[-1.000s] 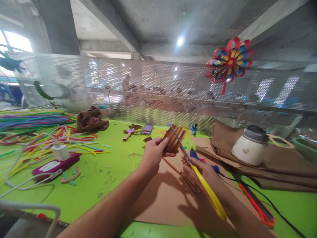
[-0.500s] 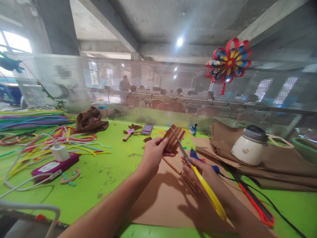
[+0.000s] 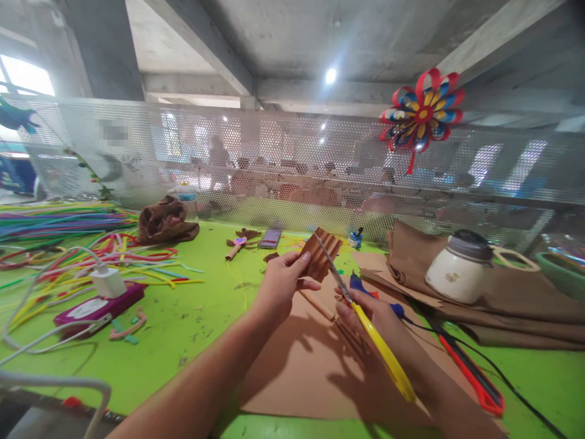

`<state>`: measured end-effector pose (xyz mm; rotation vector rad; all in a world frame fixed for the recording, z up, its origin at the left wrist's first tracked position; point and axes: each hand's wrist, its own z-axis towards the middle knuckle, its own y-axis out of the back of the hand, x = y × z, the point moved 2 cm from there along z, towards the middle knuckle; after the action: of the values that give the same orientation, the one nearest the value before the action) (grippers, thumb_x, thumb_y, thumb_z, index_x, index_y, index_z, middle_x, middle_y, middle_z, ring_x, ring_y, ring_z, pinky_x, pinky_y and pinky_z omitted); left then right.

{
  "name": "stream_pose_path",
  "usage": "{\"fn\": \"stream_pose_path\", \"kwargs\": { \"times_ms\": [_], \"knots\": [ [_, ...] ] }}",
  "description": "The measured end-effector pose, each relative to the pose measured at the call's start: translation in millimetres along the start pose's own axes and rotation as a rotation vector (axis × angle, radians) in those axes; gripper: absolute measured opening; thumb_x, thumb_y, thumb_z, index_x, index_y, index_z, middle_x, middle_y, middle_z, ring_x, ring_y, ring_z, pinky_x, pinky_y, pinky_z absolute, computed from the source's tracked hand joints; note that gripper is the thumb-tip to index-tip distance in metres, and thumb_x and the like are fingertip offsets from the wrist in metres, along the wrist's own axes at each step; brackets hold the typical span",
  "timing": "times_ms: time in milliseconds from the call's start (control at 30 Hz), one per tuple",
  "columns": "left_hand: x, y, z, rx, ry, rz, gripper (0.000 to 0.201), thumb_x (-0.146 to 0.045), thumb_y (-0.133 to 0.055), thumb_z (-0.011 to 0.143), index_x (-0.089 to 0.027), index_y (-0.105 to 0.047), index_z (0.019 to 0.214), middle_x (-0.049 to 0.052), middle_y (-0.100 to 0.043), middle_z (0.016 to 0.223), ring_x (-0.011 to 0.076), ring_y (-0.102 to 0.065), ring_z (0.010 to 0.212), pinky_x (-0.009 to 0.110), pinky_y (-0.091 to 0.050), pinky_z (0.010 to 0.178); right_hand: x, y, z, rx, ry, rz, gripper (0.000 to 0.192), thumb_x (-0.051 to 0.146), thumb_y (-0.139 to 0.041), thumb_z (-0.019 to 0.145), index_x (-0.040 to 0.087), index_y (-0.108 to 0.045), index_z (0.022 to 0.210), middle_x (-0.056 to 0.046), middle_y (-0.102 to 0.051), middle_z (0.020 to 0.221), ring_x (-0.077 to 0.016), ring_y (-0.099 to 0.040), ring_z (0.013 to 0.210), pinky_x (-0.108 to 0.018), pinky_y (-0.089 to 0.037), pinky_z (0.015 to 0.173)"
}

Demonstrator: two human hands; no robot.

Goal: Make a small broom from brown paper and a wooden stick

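Between its thumb and fingers, my left hand (image 3: pixel 287 281) pinches a brown striped, ridged piece that looks like corrugated cardboard (image 3: pixel 314 263). My right hand (image 3: pixel 368 314) grips yellow-handled scissors (image 3: pixel 378 347), whose blades lie along the right part of that piece. I cannot tell whether the blades are cutting into it. Below both hands a flat sheet of brown paper (image 3: pixel 283 381) lies on the green table, with narrow brown strips (image 3: pixel 319 305) over it. A blue tool with a black cord, probably a glue gun (image 3: pixel 357 281), lies just beyond my right hand.
At right, a white jar with a grey lid (image 3: pixel 457 268) stands on folded brown paper (image 3: pixel 516 305); a red utility knife (image 3: pixel 475 378) lies nearer. At left are a purple power strip (image 3: pixel 103 308), white cables and coloured strips (image 3: pixel 68 219). A perforated screen (image 3: pixel 274 158) borders the table's back.
The fingers of my left hand under the brown piece have shifted slightly, one now pointing toward the scissors. The scissors and brown piece stay almost in place; the view shifts a little.
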<state>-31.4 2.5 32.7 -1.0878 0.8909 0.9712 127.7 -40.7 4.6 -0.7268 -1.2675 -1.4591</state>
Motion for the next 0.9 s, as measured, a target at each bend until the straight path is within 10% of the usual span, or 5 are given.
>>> {"fn": "stream_pose_path", "kwargs": {
  "times_ms": [900],
  "knots": [
    [-3.2,-3.2,-0.3,-0.048,0.073,-0.026,0.013,-0.016,-0.053,0.081,-0.008,-0.061,0.086,0.008,-0.067,0.071,0.0168,-0.066,0.057,0.027,-0.055,0.057,-8.7,-2.2,-1.2,0.029,0.008,-0.046,0.035,0.035,-0.061,0.078,0.012,-0.059,0.105,-0.004,-0.057,0.084,-0.0181,-0.054,0.078,-0.028,-0.046,0.068]
  ]
}}
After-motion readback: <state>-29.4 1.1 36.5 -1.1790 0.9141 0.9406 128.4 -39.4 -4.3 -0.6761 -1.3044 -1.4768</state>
